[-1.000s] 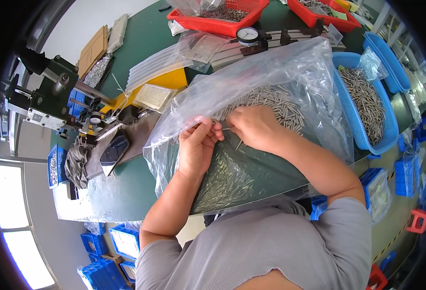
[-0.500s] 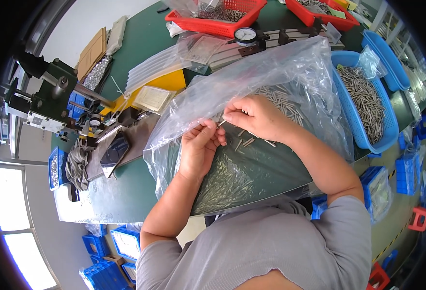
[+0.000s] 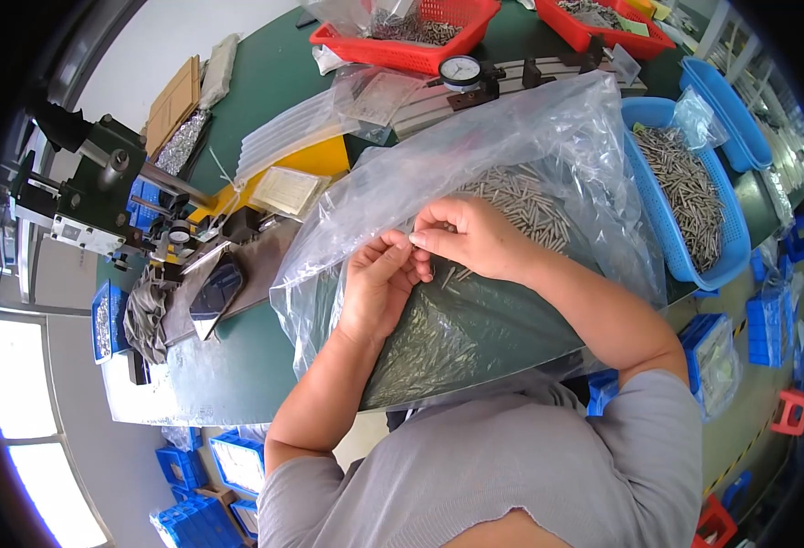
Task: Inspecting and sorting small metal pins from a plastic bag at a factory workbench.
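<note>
My left hand [image 3: 379, 283] and my right hand [image 3: 475, 239] meet over a clear plastic bag, thumbs and forefingers pinched together. A slim metal pin is held where the fingertips touch; the fingers now cover nearly all of it. Both hands are closed, the left with its other fingers curled. Beyond my right hand, a heap of similar metal pins [image 3: 525, 203] lies inside the open plastic bag [image 3: 475, 137]. A few loose pins [image 3: 457, 275] rest on the bag's near side, just below my right hand.
A blue basket [image 3: 738, 233] of pins stands to the right. Red baskets [image 3: 425, 55] and a dial gauge [image 3: 460, 72] sit at the back. On the left are a bench stand [image 3: 100, 173] with a gauge, a yellow tray [image 3: 329, 155] and a dark cloth [image 3: 146, 315].
My fingertips have come together, hiding the pin that showed between them. My right hand has shifted slightly left and down, covering some of the loose pins.
</note>
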`<control>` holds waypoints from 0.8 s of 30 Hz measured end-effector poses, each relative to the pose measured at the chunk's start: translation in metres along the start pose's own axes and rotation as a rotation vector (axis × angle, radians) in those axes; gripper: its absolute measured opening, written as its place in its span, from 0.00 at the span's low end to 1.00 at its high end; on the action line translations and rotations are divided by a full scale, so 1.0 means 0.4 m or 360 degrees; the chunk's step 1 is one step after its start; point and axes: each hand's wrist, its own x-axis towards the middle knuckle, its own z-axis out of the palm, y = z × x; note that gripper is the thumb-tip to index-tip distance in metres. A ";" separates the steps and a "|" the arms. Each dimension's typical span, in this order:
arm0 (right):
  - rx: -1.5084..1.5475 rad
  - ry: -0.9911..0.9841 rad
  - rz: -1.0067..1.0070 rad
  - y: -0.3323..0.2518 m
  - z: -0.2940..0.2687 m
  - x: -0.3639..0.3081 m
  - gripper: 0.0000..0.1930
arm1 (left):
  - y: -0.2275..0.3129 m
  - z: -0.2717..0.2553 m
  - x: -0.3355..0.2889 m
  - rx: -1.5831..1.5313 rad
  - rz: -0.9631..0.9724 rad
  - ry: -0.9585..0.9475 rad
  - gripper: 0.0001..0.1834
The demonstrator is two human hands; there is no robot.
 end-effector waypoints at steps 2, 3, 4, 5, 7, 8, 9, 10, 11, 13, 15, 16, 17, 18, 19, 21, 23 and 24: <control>0.0020 0.0093 -0.0041 0.024 -0.015 0.007 0.07 | -0.003 0.003 -0.011 -0.0025 0.0000 0.0123 0.05; 0.0054 0.0181 -0.0074 0.024 -0.032 0.012 0.07 | -0.007 -0.001 -0.013 -0.0026 0.0018 0.0154 0.05; 0.0373 0.0048 0.0329 0.014 -0.068 0.013 0.08 | -0.008 0.000 -0.008 -0.0014 0.0040 0.0170 0.05; 0.0629 0.0073 0.0372 0.005 -0.071 0.012 0.08 | -0.008 -0.002 -0.015 -0.0003 0.0052 0.0205 0.06; 0.0873 0.0102 0.0402 -0.001 -0.067 0.006 0.08 | -0.006 -0.003 -0.016 -0.0011 0.0072 0.0167 0.06; 0.0992 0.0008 0.0377 0.003 -0.062 0.007 0.08 | -0.004 0.002 -0.015 -0.0011 0.0070 0.0184 0.06; 0.1111 -0.0087 0.0354 0.009 -0.061 0.007 0.09 | -0.003 0.005 -0.014 -0.0012 0.0068 0.0202 0.06; 0.0917 -0.0186 0.0419 0.016 -0.068 0.004 0.09 | -0.003 0.007 -0.014 -0.0014 0.0073 0.0183 0.06; 0.0452 -0.0246 0.0218 0.017 -0.057 -0.002 0.08 | -0.002 0.007 -0.016 -0.0011 0.0076 0.0193 0.06; -0.0590 -0.0437 0.0248 -0.060 -0.051 -0.014 0.09 | -0.001 0.000 -0.018 0.0013 0.0089 0.0217 0.06; -0.1219 -0.0425 0.0088 -0.058 -0.038 -0.032 0.10 | -0.003 0.003 -0.014 0.0003 0.0085 0.0205 0.06; -0.1477 -0.0406 -0.0043 -0.036 -0.032 -0.037 0.11 | -0.004 0.003 -0.010 -0.0005 0.0078 0.0215 0.06; -0.1605 -0.0427 -0.0022 -0.027 -0.018 -0.039 0.11 | -0.005 0.000 -0.013 -0.0002 0.0084 0.0207 0.05; -0.1604 -0.0417 -0.0009 -0.023 -0.015 -0.034 0.11 | -0.003 -0.001 -0.011 -0.0004 0.0070 0.0199 0.05; -0.1642 -0.0440 0.0018 -0.021 -0.014 -0.028 0.11 | -0.001 0.002 -0.009 0.0004 0.0084 0.0198 0.05; -0.1683 -0.0393 -0.0085 -0.003 -0.011 -0.025 0.08 | 0.001 0.001 -0.007 0.0015 0.0108 0.0200 0.05; -0.1730 -0.0368 -0.0170 0.001 -0.010 -0.029 0.08 | 0.002 0.004 -0.007 0.0014 0.0098 0.0202 0.06; -0.1777 -0.0344 -0.0260 0.000 -0.010 -0.030 0.08 | 0.002 0.005 -0.007 0.0014 0.0094 0.0206 0.06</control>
